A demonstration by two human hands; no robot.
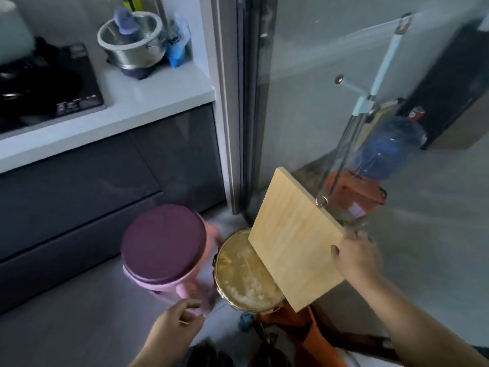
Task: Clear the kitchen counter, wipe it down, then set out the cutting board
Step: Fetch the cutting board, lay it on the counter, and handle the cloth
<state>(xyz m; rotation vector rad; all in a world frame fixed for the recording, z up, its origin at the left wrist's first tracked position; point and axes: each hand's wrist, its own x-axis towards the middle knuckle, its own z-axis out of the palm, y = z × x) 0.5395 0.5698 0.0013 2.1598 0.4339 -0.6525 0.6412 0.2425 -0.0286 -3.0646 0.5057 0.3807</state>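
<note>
Head view: looking down at a kitchen corner and the floor; parts are blurred.
Board [296,242]: a pale wooden rectangle, held tilted off the floor, low in front of the glass door [304,75] and well apart from the counter [148,99].
Ring [321,200]: a small metal loop on the board's upper right edge.
Right hand [357,258]: grasps the board at its right edge, thumb on the near face, the other fingers wrapped round the edge.
Left hand [177,321]: holds nothing, fingers loosely curled, just beside the foot of the bin [169,284]; whether it touches the bin cannot be told.
Bin: pink, on the floor [79,327] before the dark cupboards [105,168], with a purple lid [164,242] on top.
Disc [243,271]: round and yellowish, just beside the bin; the board's lower part covers its right side.
Counter: white, upper left, carrying a black hob [53,83], a steel pot [132,41] and a blue bag [177,49] beside the pot.
Pot: something bluish-purple stands inside it.
Bottle [389,147]: large and blue, seen through the glass, above an orange stand [354,194].
</note>
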